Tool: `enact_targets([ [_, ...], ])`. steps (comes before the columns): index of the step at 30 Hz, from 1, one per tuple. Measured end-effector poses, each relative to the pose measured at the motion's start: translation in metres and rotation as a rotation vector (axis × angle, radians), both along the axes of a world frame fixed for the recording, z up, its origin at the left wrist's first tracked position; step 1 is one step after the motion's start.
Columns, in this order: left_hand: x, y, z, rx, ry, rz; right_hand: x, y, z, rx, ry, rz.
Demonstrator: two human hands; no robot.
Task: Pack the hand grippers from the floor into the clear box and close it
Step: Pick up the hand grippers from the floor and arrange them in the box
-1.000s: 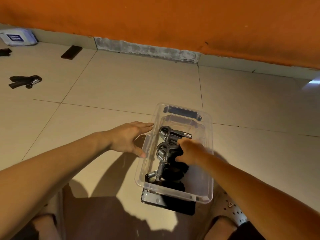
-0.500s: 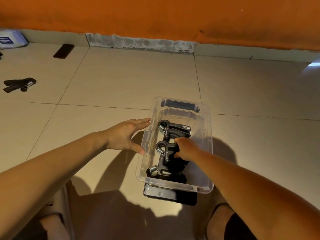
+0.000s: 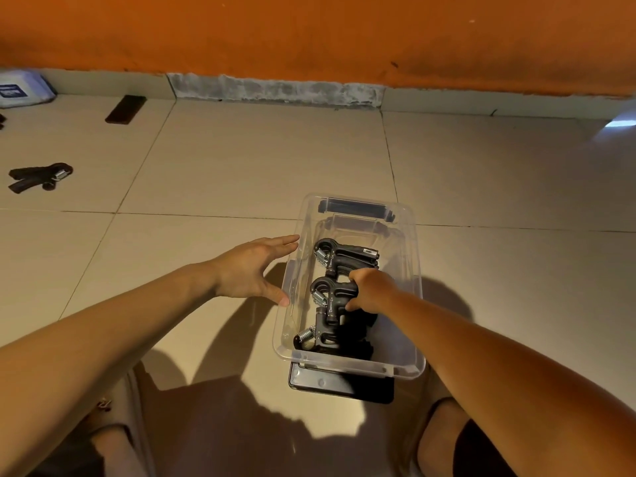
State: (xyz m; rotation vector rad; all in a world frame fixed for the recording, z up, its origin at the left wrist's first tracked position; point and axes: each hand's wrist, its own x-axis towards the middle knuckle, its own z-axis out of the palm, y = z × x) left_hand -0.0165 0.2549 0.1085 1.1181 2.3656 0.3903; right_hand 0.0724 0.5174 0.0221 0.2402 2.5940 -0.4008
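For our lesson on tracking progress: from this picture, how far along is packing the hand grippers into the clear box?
Done: three hand grippers lie in the clear box. In hand: the right hand grips the middle gripper inside it, while the left hand lies open at the box's left wall. Left: one more hand gripper lies on the floor at far left, and the box is not yet closed.

My right hand [image 3: 370, 290] reaches into the clear box [image 3: 413, 297] and grips the middle hand gripper [image 3: 330, 294] of three lying in a row. My left hand [image 3: 254, 270], fingers straight, rests against the box's left wall. A fourth hand gripper [image 3: 39, 176] lies on the tiled floor [image 3: 241, 173], well apart, far left.
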Motion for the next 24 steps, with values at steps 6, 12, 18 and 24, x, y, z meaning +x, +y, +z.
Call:
enact_targets([
  [6,0.009,-0.01,0.012,-0.015,0.043,0.069,-0.004,-0.017,0.056,-0.06,0.151,-0.102],
  [12,-0.013,-0.045,0.071,-0.044,0.108,0.166,-0.027,-0.069,0.151,-0.041,0.468,-0.04],
  [18,-0.024,-0.13,0.148,-0.042,0.102,0.261,-0.055,-0.173,0.225,-0.107,0.558,0.091],
  [24,-0.027,-0.257,0.213,-0.012,0.142,0.339,-0.074,-0.297,0.279,-0.232,0.581,0.181],
])
